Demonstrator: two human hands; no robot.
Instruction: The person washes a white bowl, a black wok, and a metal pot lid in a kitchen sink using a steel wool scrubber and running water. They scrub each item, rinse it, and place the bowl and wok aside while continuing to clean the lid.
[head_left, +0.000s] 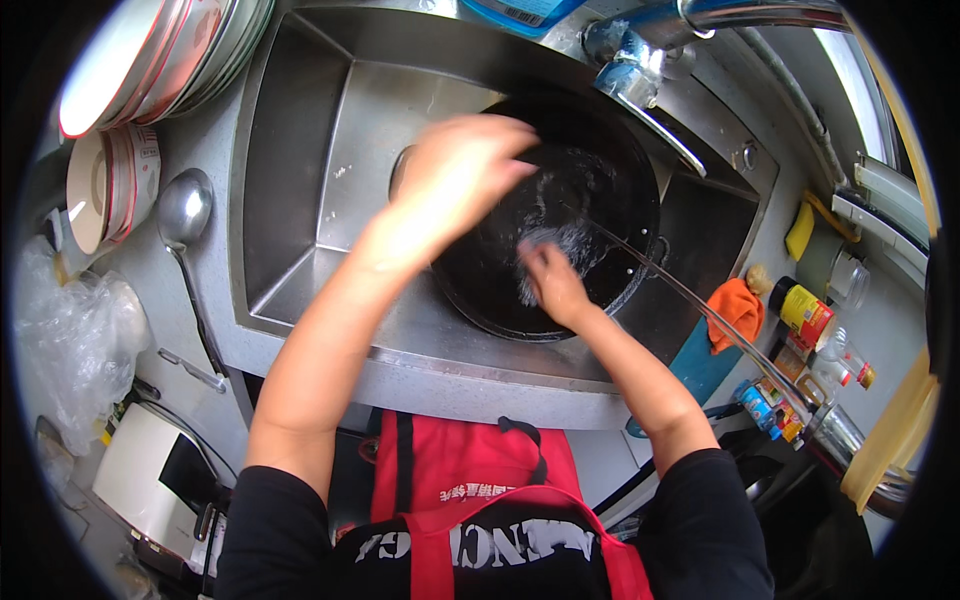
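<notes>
A large black wok (480, 277) lies in a stainless steel sink (375, 112), with water and pale foam inside. My left hand (480, 161), blurred by motion, is above the wok's left part, thumb and fingers apart and nothing visible in it. My right hand (555, 285) reaches down inside the wok at the foamy patch; whether it holds something there is unclear. Over the wok's right edge slants a long thin metal rod (712, 315). The faucet (637, 75) stands behind the wok, its flat lever pointing down and right.
Stacked bowls (112, 187), plates (202, 67) and a large metal spoon (185, 210) lie left of the sink. An orange cloth (735, 315), a jar (802, 315) and several bottles stand at right. A blue bottle (517, 15) is behind the sink's rim.
</notes>
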